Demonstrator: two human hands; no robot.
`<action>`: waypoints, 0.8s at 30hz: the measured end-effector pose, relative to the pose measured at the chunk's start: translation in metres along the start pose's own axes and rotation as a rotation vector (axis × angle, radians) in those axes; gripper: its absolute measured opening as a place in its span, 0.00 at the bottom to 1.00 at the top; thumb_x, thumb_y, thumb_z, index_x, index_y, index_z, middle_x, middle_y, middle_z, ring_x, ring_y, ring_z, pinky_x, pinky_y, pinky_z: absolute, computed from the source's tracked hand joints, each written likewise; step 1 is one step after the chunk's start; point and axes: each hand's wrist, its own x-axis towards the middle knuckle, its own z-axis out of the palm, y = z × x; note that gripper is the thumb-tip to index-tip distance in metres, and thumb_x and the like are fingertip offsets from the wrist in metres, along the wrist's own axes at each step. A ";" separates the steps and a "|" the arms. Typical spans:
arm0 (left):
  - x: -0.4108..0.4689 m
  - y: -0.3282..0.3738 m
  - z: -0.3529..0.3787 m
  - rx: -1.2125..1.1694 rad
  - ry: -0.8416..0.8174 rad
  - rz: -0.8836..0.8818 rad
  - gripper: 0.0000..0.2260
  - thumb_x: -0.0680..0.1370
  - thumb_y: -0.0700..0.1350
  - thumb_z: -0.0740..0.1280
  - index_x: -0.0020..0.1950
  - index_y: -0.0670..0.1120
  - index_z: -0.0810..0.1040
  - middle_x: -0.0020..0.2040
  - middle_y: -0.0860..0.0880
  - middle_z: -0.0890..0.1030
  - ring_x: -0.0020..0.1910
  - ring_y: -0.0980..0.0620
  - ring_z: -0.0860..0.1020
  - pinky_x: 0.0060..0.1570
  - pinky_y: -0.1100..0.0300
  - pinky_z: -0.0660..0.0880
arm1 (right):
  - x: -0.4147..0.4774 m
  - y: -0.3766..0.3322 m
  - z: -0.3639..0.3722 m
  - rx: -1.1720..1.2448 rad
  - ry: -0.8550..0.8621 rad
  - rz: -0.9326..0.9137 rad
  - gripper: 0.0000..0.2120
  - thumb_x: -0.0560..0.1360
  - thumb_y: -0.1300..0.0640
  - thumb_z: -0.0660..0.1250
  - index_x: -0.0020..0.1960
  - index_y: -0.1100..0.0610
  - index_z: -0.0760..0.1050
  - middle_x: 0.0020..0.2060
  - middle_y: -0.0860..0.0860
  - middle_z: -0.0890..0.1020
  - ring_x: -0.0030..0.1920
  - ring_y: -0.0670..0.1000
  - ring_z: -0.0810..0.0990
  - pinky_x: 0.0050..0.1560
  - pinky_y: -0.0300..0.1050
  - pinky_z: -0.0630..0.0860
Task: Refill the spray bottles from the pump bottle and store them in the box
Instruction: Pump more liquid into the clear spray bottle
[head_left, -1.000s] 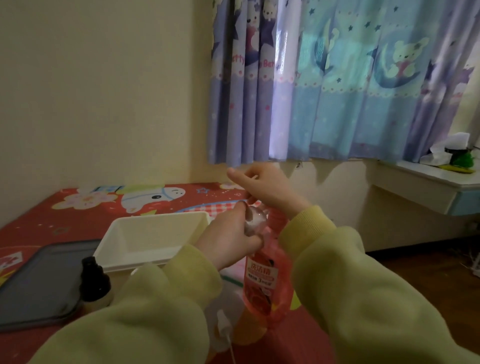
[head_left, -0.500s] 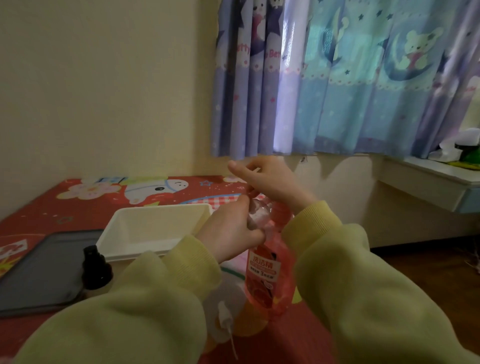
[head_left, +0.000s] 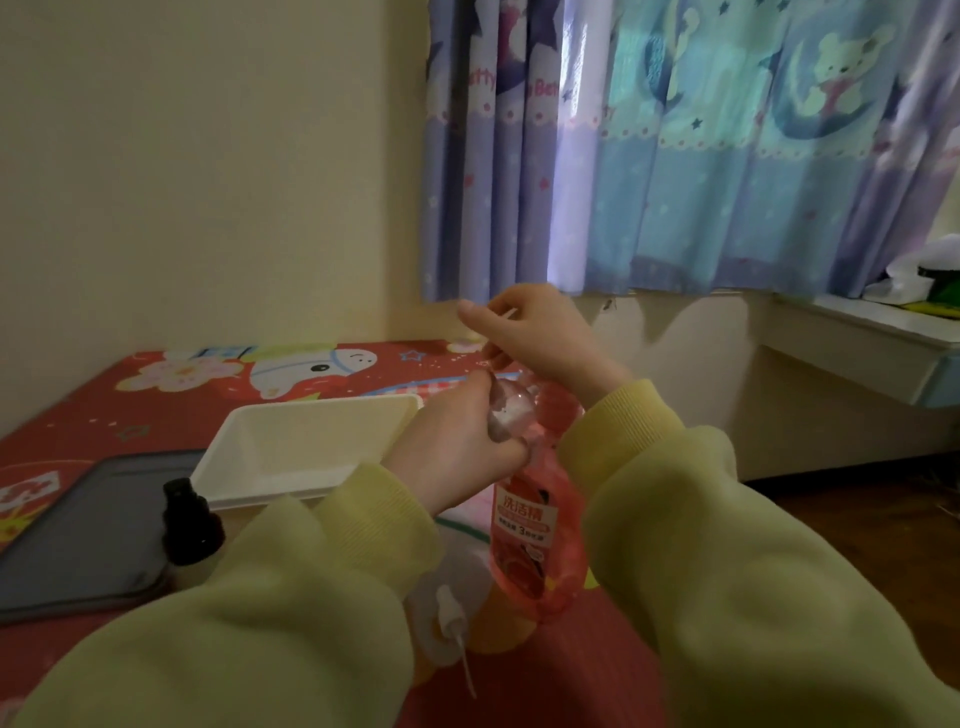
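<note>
Pink pump bottle (head_left: 530, 540) is standing upright on the red cloth (head_left: 104, 410), near centre.
Left hand (head_left: 457, 447) is gripping a small clear spray bottle (head_left: 508, 415) beside its neck; right hand (head_left: 545, 338) is curling its fingers over the pump head, hiding it. White box (head_left: 311, 441) is sitting behind-left, with a black-capped bottle (head_left: 189, 519) and dark tray (head_left: 78, 535) farther left.

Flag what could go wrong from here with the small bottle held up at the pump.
1. The left hand holds the small clear bottle against the pump bottle top, its mouth hidden; a misaimed press by the right hand could spill liquid on the tablecloth.
2. No hand steadies the pump bottle's base, so pressing may tip it.
3. The loose spray head lies just beside the left sleeve, which could sweep it away.
</note>
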 end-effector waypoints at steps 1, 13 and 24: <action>0.000 -0.001 0.003 -0.002 -0.007 -0.005 0.13 0.69 0.45 0.69 0.48 0.47 0.68 0.37 0.53 0.75 0.42 0.49 0.77 0.44 0.54 0.73 | 0.000 0.003 0.002 -0.017 0.005 0.005 0.17 0.73 0.42 0.66 0.42 0.58 0.78 0.32 0.51 0.82 0.36 0.51 0.83 0.43 0.49 0.81; 0.003 0.008 -0.017 0.119 -0.064 0.043 0.12 0.70 0.45 0.67 0.49 0.47 0.66 0.40 0.51 0.75 0.33 0.51 0.72 0.41 0.55 0.75 | 0.004 -0.010 -0.005 -0.076 -0.146 0.073 0.14 0.75 0.49 0.65 0.46 0.60 0.77 0.30 0.49 0.79 0.28 0.44 0.77 0.22 0.29 0.69; 0.001 -0.003 0.003 0.042 -0.024 0.010 0.11 0.70 0.45 0.68 0.46 0.48 0.66 0.37 0.54 0.74 0.41 0.51 0.75 0.37 0.60 0.68 | 0.003 0.004 0.003 -0.093 -0.030 0.035 0.19 0.72 0.42 0.66 0.45 0.59 0.80 0.34 0.53 0.83 0.39 0.52 0.83 0.44 0.51 0.80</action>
